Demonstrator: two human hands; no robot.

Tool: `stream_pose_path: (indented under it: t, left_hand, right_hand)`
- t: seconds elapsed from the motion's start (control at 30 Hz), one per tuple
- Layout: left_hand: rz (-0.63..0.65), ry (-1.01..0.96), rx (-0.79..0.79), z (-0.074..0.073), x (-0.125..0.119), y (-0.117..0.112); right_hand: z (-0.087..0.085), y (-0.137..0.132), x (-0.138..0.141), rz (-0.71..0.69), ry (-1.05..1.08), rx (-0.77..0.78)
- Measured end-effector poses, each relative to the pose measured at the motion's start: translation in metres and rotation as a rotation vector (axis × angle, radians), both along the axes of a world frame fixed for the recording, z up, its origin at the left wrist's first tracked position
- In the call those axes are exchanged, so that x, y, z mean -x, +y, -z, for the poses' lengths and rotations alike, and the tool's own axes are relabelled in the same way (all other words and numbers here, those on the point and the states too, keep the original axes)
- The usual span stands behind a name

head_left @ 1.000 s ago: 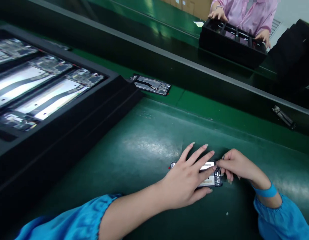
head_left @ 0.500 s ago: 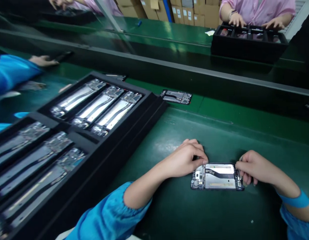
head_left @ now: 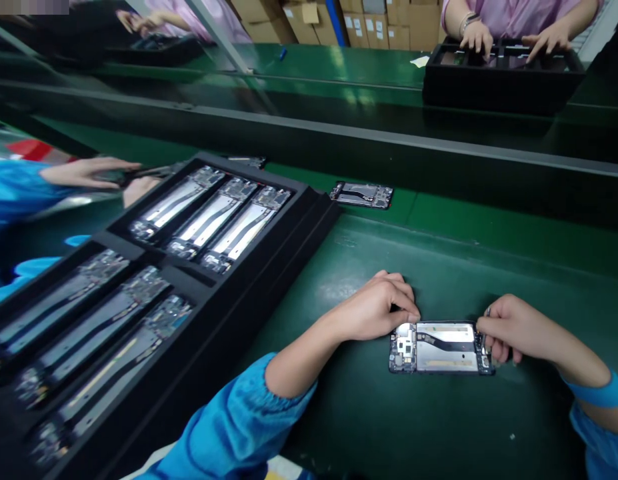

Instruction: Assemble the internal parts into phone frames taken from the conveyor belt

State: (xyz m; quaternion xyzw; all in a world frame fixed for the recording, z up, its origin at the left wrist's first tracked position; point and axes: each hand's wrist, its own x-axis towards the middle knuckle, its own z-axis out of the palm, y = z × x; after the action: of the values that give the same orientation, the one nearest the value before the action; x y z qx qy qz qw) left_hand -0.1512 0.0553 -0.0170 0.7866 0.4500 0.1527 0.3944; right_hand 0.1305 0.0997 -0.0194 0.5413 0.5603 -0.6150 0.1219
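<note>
An opened phone [head_left: 446, 350] lies flat on the green work surface, its circuit board, grey metal plate and black ribbon cable exposed. My left hand [head_left: 381, 307] is closed in a pinch at the phone's upper left edge, thumb and forefinger on the rim by the circuit board. At the phone's right end my right hand [head_left: 519, 330] is closed, fingertips against the small parts there. A small shiny bit shows at the top of its fingers; what it belongs to is hidden.
To the left, a black foam tray [head_left: 269, 300] holds several opened phones in slots. Another opened phone [head_left: 363, 195] lies beyond it on the green strip. A co-worker's blue sleeve [head_left: 23, 190] is at far left. Across a grey rail [head_left: 309, 127], a person's hands touch a black box [head_left: 499, 90].
The whole view has shifted slightly. My hands keep the same pose at the phone. At left, the co-worker's hands have moved closer to the foam tray.
</note>
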Motion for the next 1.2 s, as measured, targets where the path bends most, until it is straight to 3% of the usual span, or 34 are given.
stream_pose_path:
  t: [0.3,0.5,0.8,1.0,1.2]
  left_hand:
    - [0.070,0.080,-0.101,-0.007,-0.010,0.006]
    - [0.142,0.154,-0.153,-0.010,-0.040,0.019]
    - [0.171,0.141,-0.177,0.000,-0.081,0.036]
    - [0.118,-0.010,-0.064,0.010,-0.070,0.034]
    - [0.114,-0.007,-0.037,0.013,-0.054,0.035]
  right_hand:
    - [0.002,0.000,0.001,0.011,-0.011,-0.021]
    - [0.000,0.001,0.004,0.015,-0.006,-0.020]
    - [-0.001,0.001,0.009,0.026,0.013,-0.050]
    - [0.005,0.003,0.008,0.018,0.033,-0.052]
    - [0.005,0.004,0.009,0.011,0.060,-0.053]
